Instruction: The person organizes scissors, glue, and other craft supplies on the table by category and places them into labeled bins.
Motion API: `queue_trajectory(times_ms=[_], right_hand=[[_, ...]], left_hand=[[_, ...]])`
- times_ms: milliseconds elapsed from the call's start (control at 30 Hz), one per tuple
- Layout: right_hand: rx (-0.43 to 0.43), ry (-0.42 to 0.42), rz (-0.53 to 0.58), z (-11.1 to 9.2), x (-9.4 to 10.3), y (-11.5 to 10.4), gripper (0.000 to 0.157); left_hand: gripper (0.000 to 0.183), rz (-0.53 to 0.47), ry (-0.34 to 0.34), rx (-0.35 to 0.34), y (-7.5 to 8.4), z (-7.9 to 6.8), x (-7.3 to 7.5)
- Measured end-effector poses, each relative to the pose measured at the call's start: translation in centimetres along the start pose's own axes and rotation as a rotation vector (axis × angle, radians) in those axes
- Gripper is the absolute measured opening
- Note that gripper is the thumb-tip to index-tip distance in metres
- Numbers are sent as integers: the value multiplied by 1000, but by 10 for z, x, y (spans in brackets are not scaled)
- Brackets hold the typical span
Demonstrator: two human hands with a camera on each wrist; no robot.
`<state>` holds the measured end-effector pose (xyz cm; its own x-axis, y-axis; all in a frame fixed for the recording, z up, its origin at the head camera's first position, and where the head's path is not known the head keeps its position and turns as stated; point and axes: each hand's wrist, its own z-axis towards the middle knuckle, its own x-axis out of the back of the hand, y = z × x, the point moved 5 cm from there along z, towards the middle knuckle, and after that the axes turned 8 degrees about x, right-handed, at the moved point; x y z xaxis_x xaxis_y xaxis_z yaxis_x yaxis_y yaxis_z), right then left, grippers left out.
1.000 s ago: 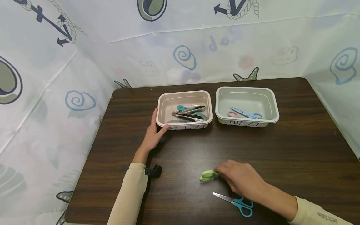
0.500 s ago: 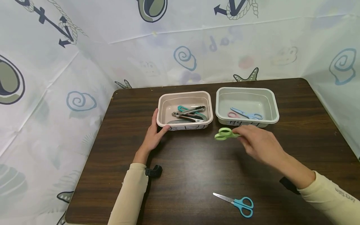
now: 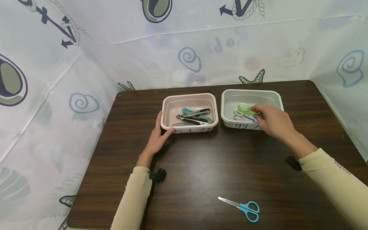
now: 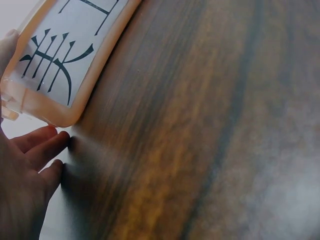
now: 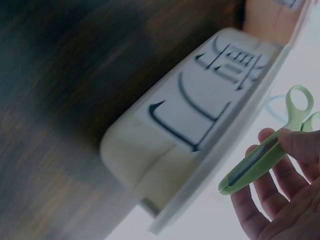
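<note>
My right hand (image 3: 274,123) pinches light green scissors (image 3: 242,109) over the grey-green bin (image 3: 227,122), finger loops pointing left. In the right wrist view the thumb and fingers hold these scissors (image 5: 260,160) by the blade end, which has a green cover. Below them in the bin lie blue scissors (image 3: 250,118) and a pink-handled pair (image 3: 238,118), partly hidden. My left hand (image 3: 156,137) rests against the left front corner of the pink bin (image 3: 189,96), fingers extended along its side and thumb at the front rim. Several utility knives (image 3: 195,116) lie in that bin.
Scissors with turquoise handles (image 3: 249,210) lie on the dark wooden table (image 3: 195,175) near its front, blades pointing left. Both bins carry white labels with black characters on their front walls. A printed white curtain (image 3: 161,54) hangs behind the table and along its sides.
My right hand has lifted the green scissors off the table and carried them up and right, over the grey-green bin. The left hand stays at the pink bin.
</note>
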<state>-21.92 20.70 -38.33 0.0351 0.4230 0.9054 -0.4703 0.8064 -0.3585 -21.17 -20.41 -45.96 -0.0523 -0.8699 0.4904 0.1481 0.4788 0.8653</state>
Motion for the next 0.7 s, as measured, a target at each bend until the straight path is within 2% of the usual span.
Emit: queue_trajectory(times_ms=[167,433,600,700], right_hand=[[-57,-74,9,15,-9,22,32],[-131,-238,50,32,-22,50,35],[-159,-317,61,38,-28,61,37],[-150,-337,78,43,-34,64,38]], left_hand=[[85,10,3,10,0,-1,1],[87,34,20,11,-36,10,-6],[87,35,24,15,-37,12,-6],[88,28,18,13,-29,9,-5]])
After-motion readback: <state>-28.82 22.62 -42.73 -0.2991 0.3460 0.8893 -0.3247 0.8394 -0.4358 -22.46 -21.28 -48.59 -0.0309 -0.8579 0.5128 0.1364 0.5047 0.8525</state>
